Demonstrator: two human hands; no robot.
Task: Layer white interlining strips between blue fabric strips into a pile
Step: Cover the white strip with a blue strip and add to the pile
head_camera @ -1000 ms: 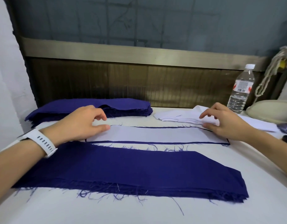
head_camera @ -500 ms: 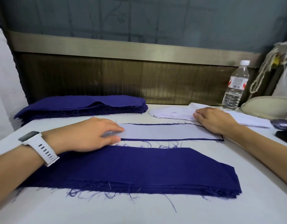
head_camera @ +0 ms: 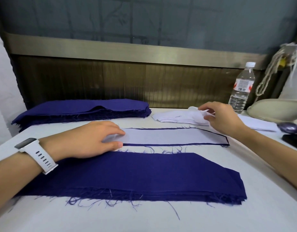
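The raised edge of a white strip is pinched between the thumb and curled fingers of the right hand. It is lifted off the top of the white stack at the far right of the table. How many layers are caught in the pinch cannot be told.

The left hand is laid flat, fingers straight and together, and pressed on the left end of the pile at mid-table. A watch is worn on that wrist. The pile is topped by a white strip, with a thin blue border showing round it.

The near blue stack is laid just in front of the pile, frayed threads trailing from both long edges. The far blue stack is set behind the left hand. A bottle is stood beyond the right hand.

Risks, as judged:
- Two thin white strips could be lifted together, since the sheets cling and the pinch is at one end only.
- White is already uppermost on the pile. If the pinched strip is laid before a blue one, the alternation would be broken.
- The pile could be skewed if the left hand's pressure is released while a strip is dragged across.
- Loose blue threads could be snagged and pulled into the layers.
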